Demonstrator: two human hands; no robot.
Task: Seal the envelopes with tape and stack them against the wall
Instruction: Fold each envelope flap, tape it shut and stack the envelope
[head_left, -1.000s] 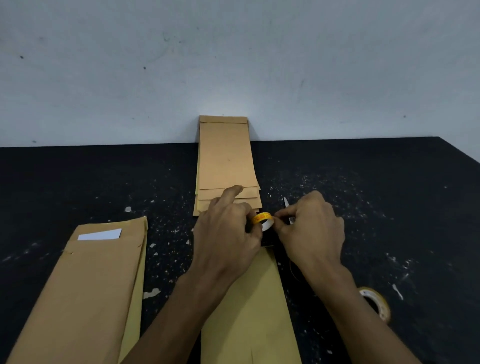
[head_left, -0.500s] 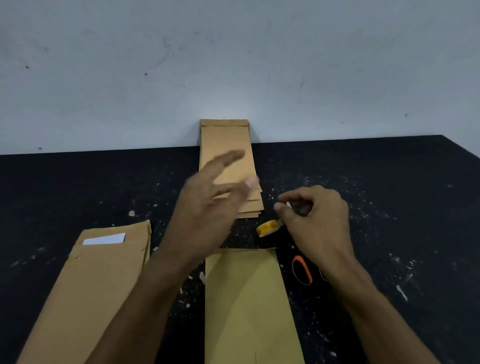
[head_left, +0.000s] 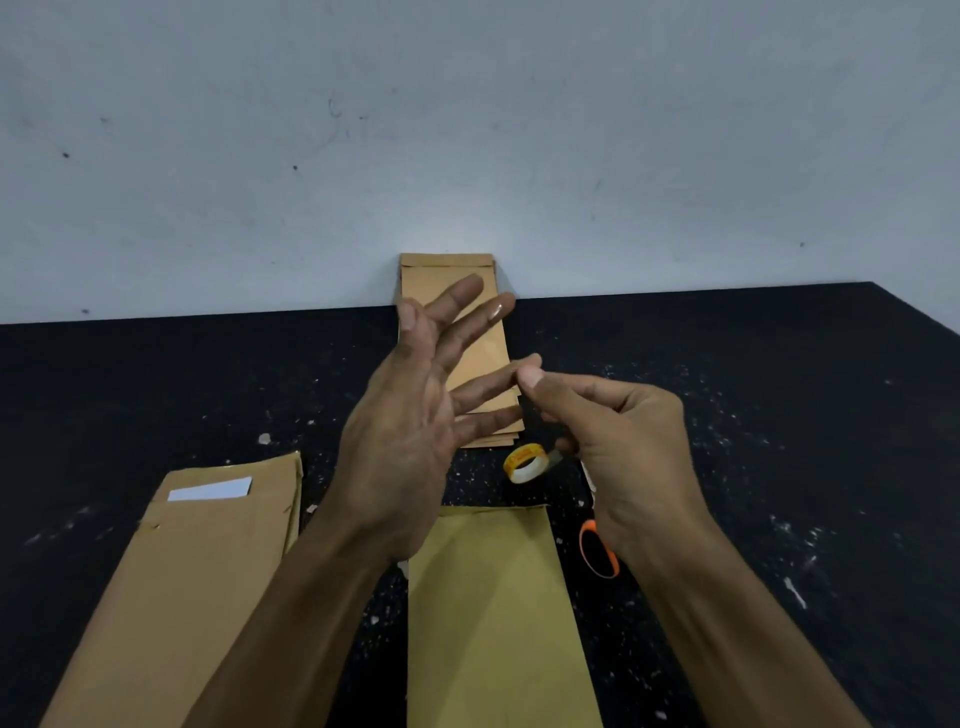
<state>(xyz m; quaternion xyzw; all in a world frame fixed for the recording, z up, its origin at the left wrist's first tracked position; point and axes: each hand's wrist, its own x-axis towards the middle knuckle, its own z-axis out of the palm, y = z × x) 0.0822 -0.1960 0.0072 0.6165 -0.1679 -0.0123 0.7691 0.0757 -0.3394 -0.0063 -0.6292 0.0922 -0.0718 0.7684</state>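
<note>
Since a second ago both hands are being lifted off the tape roll (head_left: 525, 463), which is now lying loose on the black tabletop (head_left: 156, 395) just beyond the near envelope (head_left: 488, 613); the scissors (head_left: 598, 548) are being uncovered beside the right wrist, only an orange handle loop showing.

Left hand (head_left: 410, 431) is being held up with fingers straight and spread apart, nothing gripped; a shiny patch on one fingertip (head_left: 496, 310) is being read as a cut tape strip stuck there, probably parked so it stays reachable; not certain. Right hand (head_left: 618, 441) is being held with thumb and forefinger pressed together at the left hand's fingertips, likely pinching or peeling a tape piece; the tape itself cannot be made out, so what is clamped cannot be told.

Near envelope is lying flat, top edge facing the roll, seemingly being positioned for sealing. Finished stack of envelopes (head_left: 457, 270) is being leaned against the wall (head_left: 467, 130), lower ends fanned on the table, partly hidden by the left hand. Unsealed envelope pile (head_left: 171, 597) is waiting at left, white paper (head_left: 210, 489) peeking from the top one.

Tabletop is being seen as dark, speckled with white flecks and scraps; wall is plain pale grey, lightly scuffed; lighting is dim.
</note>
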